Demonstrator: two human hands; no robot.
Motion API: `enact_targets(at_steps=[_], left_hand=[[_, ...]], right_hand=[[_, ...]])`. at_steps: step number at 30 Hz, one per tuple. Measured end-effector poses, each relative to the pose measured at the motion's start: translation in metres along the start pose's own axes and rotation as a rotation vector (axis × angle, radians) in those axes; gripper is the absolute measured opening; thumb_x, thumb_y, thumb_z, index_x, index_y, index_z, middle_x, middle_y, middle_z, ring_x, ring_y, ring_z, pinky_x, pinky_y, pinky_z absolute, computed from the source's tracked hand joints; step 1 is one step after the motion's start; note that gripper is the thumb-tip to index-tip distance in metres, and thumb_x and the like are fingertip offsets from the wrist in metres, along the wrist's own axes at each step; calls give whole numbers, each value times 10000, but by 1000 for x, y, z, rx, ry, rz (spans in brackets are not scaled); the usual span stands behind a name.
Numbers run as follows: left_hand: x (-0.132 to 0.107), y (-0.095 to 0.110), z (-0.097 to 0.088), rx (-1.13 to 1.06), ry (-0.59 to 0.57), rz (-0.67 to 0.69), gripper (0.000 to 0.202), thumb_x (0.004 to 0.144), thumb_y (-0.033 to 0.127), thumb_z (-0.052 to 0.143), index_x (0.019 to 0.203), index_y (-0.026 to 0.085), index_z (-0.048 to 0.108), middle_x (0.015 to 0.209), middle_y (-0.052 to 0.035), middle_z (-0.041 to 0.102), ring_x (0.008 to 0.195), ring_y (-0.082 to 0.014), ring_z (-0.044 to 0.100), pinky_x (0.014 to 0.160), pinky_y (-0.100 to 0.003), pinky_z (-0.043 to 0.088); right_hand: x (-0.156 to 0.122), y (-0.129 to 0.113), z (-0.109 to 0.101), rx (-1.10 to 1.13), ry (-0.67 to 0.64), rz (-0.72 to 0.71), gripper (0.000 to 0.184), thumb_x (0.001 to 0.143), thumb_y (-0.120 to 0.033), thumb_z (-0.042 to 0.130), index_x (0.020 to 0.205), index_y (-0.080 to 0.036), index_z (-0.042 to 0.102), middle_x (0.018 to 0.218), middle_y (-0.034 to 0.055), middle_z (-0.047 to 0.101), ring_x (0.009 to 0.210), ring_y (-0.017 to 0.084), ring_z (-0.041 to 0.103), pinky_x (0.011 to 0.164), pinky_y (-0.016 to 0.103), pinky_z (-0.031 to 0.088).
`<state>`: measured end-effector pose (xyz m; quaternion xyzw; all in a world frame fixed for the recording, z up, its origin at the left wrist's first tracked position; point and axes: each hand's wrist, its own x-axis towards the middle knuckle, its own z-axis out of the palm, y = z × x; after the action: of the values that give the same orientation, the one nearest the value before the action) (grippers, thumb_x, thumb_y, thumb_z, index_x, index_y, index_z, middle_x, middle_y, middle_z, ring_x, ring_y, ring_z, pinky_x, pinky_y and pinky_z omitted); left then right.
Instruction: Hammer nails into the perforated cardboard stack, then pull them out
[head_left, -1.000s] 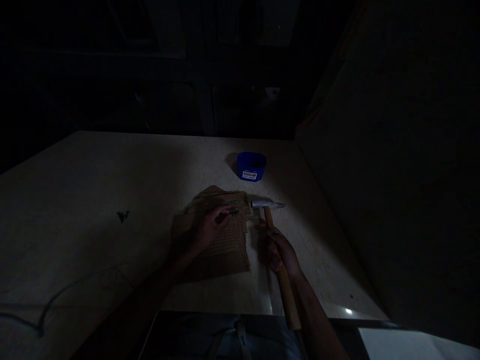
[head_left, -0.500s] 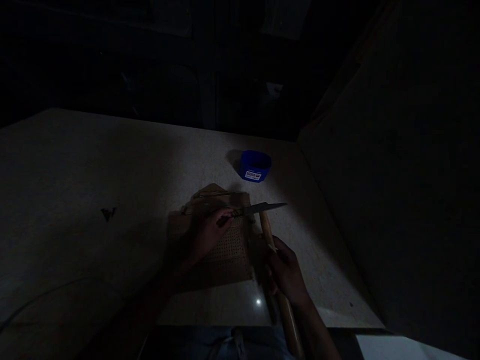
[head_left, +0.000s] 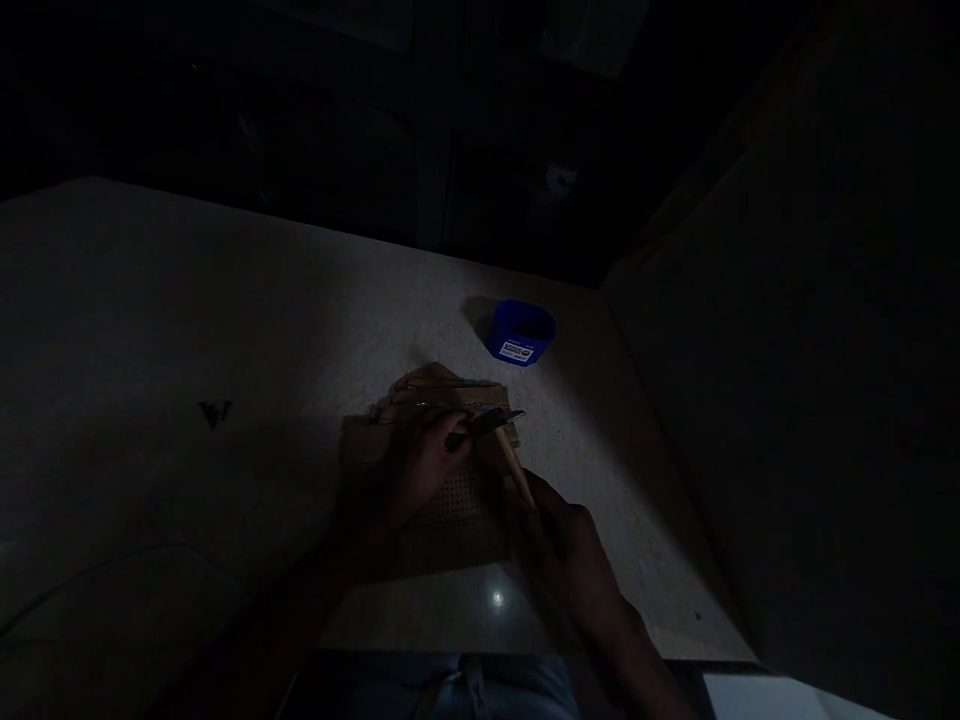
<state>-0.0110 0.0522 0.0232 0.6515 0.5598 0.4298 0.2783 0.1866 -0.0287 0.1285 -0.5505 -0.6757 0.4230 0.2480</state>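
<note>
The scene is very dark. My right hand (head_left: 566, 545) is closed round the wooden handle of a hammer (head_left: 511, 462), whose metal head sits over the top of a brown perforated board (head_left: 457, 500) lying on the pale worktop (head_left: 225, 330). My left hand (head_left: 424, 465) rests on the board with fingers pinched on a small dark thing, too dim to name, right beside the hammer head. Thin wooden pieces (head_left: 442, 390) lie at the board's far end.
A blue round tub (head_left: 520, 333) with a label stands behind the board. A small dark object (head_left: 214, 412) lies on the worktop to the left. A dark wall panel (head_left: 787, 400) rises along the right side. A dark cable (head_left: 112, 580) curves at lower left.
The hammer head has swung left from the bare worktop onto the board, next to my left fingers. My right hand has moved left with it. The view has tilted slightly.
</note>
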Motion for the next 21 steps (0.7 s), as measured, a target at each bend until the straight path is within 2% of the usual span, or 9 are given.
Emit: enact_targets(at_steps=[3, 7, 9, 12, 17, 19, 21], left_hand=[[0, -2, 1, 0, 4, 17, 341, 816, 122, 689, 1136, 240, 682, 973, -28, 767, 915, -199, 725, 868, -356, 579], [2, 3, -1, -25, -9, -21, 297, 808, 123, 685, 1085, 227, 688, 949, -30, 765, 892, -199, 723, 818, -340, 583], [2, 5, -2, -55, -29, -47, 271, 803, 114, 676, 1050, 225, 690, 932, -27, 765, 861, -194, 725, 784, -326, 587], [4, 9, -2, -81, -29, -56, 274, 794, 99, 672, 1036, 226, 689, 923, -26, 767, 858, -193, 727, 792, -325, 587], [5, 8, -3, -57, -14, -80, 304, 779, 90, 688, 1061, 203, 681, 927, -35, 770, 863, -202, 727, 815, -348, 578], [5, 7, -2, -41, -5, -62, 299, 773, 92, 696, 1051, 203, 683, 918, -35, 769, 870, -206, 725, 822, -354, 573], [5, 6, -2, -57, -12, -29, 290, 789, 102, 688, 1057, 213, 684, 907, -27, 769, 866, -201, 724, 835, -357, 569]], right_hand=[[-3, -1, -1, -3, 31, -14, 492, 1031, -439, 427, 1409, -161, 575, 1032, 105, 779, 820, 229, 746, 670, 254, 555], [-1, -1, 0, -26, -48, -3, 497, 1028, -433, 423, 1408, -151, 576, 982, 98, 784, 715, 214, 726, 635, 260, 545], [1, 0, 1, -28, -39, -20, 490, 1028, -420, 427, 1413, -155, 572, 980, 91, 784, 702, 203, 718, 637, 255, 542], [2, 1, 3, -4, 17, -31, 488, 1025, -416, 437, 1415, -157, 569, 983, 87, 782, 723, 197, 718, 631, 239, 541], [5, -1, 3, 59, -18, -10, 468, 1006, -447, 471, 1335, -159, 637, 994, 90, 774, 785, 210, 717, 689, 259, 565], [2, -1, 5, 124, 37, -30, 454, 995, -463, 495, 1292, -165, 665, 973, 81, 765, 825, 213, 708, 718, 267, 573], [-1, 2, 7, 221, 125, -21, 441, 973, -481, 537, 1247, -169, 686, 856, 54, 741, 745, 190, 685, 658, 253, 573]])
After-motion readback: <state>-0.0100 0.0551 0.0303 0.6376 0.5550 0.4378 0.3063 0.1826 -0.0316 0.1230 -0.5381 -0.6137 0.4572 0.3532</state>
